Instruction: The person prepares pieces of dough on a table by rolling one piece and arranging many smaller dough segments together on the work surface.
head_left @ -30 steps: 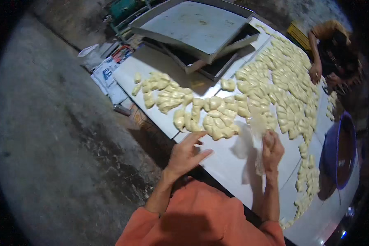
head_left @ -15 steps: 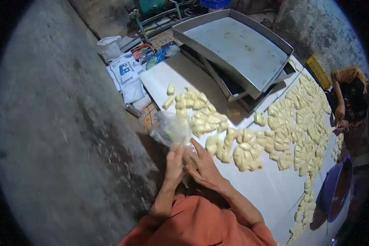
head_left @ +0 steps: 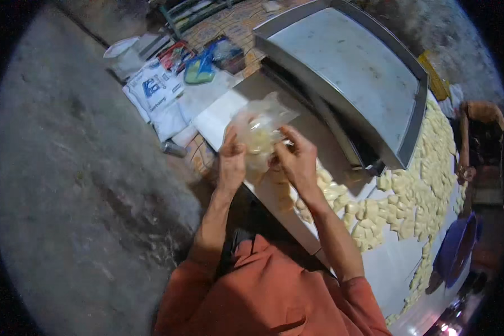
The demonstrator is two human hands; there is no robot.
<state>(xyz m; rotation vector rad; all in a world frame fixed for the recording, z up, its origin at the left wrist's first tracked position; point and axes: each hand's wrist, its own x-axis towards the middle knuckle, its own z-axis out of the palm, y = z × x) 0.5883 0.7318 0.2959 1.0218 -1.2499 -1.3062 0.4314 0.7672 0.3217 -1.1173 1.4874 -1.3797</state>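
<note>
Between my hands, above the near left corner of the white table, is a clear plastic bag (head_left: 271, 112) with something pale yellow inside. My left hand (head_left: 233, 162) is closed on the bag's left side, thumb toward it. My right hand (head_left: 299, 159) pinches the other side with bent fingers. Pale dough pieces (head_left: 367, 224) are spread over the table (head_left: 395, 269), some just beyond and beneath my right forearm. The bag's contents are partly blurred, and my fingertips are partly hidden by the plastic.
A large metal tray (head_left: 347, 67) rests on other trays at the back. White printed sacks (head_left: 156, 92) and a metal cylinder (head_left: 173, 149) lie left of the table. A purple basin (head_left: 456, 249) is at right, near another person's arm (head_left: 465, 140). A concrete wall (head_left: 84, 185) stands left.
Both my hands have risen and moved forward with the bag, and stand further apart on its two sides. The view has shifted, so the tray and dough appear further right.
</note>
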